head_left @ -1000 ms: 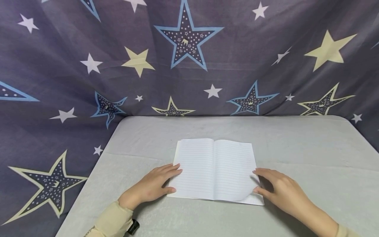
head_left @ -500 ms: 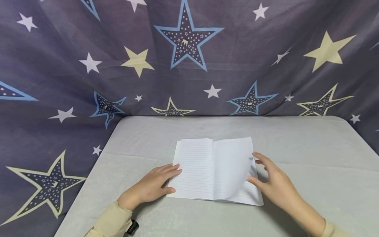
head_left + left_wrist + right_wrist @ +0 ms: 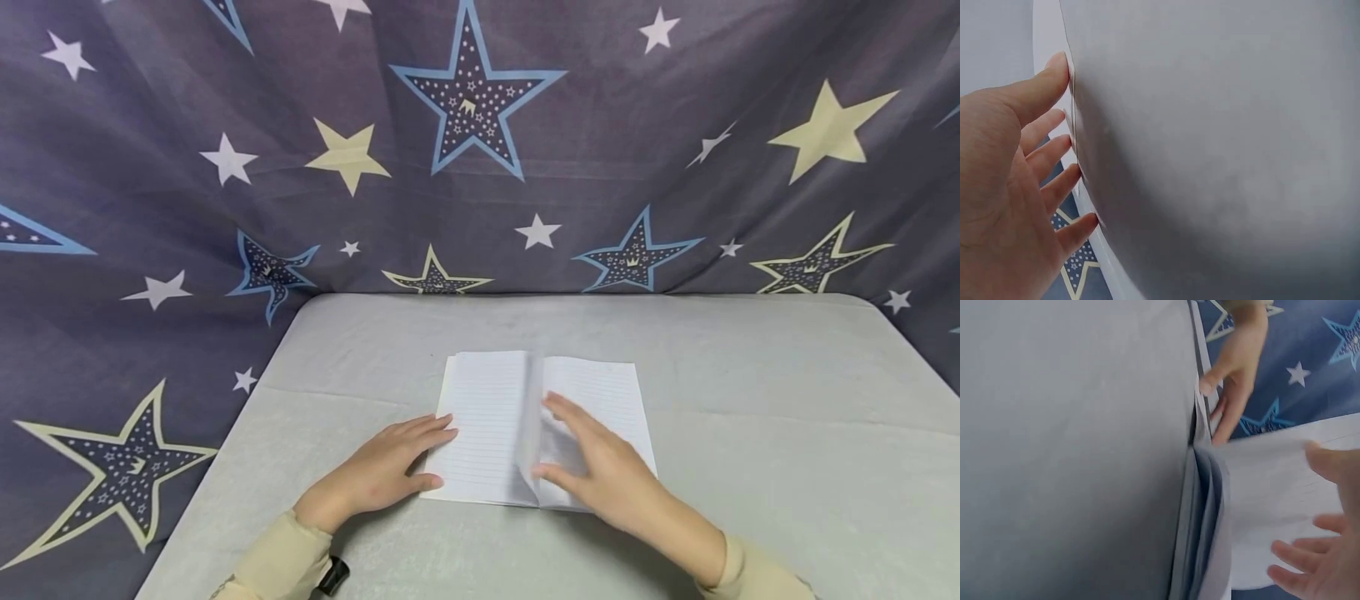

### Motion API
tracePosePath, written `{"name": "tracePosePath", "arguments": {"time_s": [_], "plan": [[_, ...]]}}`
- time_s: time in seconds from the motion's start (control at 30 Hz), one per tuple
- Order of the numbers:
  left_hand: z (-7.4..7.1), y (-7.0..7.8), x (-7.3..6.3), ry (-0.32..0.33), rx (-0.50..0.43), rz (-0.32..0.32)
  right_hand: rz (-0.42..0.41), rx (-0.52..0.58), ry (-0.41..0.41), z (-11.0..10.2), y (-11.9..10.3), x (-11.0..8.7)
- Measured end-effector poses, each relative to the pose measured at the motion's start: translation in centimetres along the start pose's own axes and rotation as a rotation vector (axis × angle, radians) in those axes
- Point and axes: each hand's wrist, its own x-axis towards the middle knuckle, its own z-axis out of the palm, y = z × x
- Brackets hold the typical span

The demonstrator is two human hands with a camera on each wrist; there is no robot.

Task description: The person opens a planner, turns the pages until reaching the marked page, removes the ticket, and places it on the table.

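An open lined notebook (image 3: 483, 450) lies flat on the grey-covered table. One leaf (image 3: 531, 425), blurred, stands nearly upright along its middle fold. My right hand (image 3: 611, 475) is over the right page, fingertips and thumb tip right at that leaf. In the right wrist view, this right hand (image 3: 1322, 537) has its thumb and fingers spread apart, not pinching the paper. My left hand (image 3: 382, 467) rests at the notebook's left edge, thumb and fingertips on the page margin. The left wrist view has the fingers of the left hand (image 3: 1022, 169) extended along the paper edge.
The table (image 3: 772, 400) has a light grey cloth cover and extends around the notebook. Behind it and along the left hangs a dark curtain (image 3: 480, 208) printed with stars. A black object (image 3: 334, 575) sits at my left sleeve's cuff.
My right hand has moved left from the notebook's right edge to its middle, and the leaf has swung up from the right side. My left hand has stayed in place.
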Motion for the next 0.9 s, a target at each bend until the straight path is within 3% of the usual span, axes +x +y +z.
{"name": "tracePosePath", "arguments": {"time_s": [0.17,0.37,0.53,0.63,0.77,0.9], "plan": [[-0.5,-0.9,-0.5,0.042,0.028,-0.029,-0.111,-0.069,-0.181,1.4,-0.9,-0.1],[-1.2,-2.0,-1.1,0.055,0.033,-0.083,-0.205,-0.146,-0.298,2.1,-1.1,-0.4],[-1.5,-1.8,-1.0,0.099,0.018,-0.094,-0.249,-0.193,-0.378,2.0,-1.0,-0.6],[-1.3,-1.1,-0.6,0.094,0.013,-0.076,-0.264,-0.208,-0.410,2.0,-0.7,-0.7],[-0.9,0.0,0.0,0.035,0.013,-0.028,-0.277,-0.186,-0.426,1.9,-0.4,-0.8],[-0.6,0.4,0.3,-0.009,0.023,-0.001,-0.303,-0.117,-0.388,1.2,0.5,-1.0]]}}
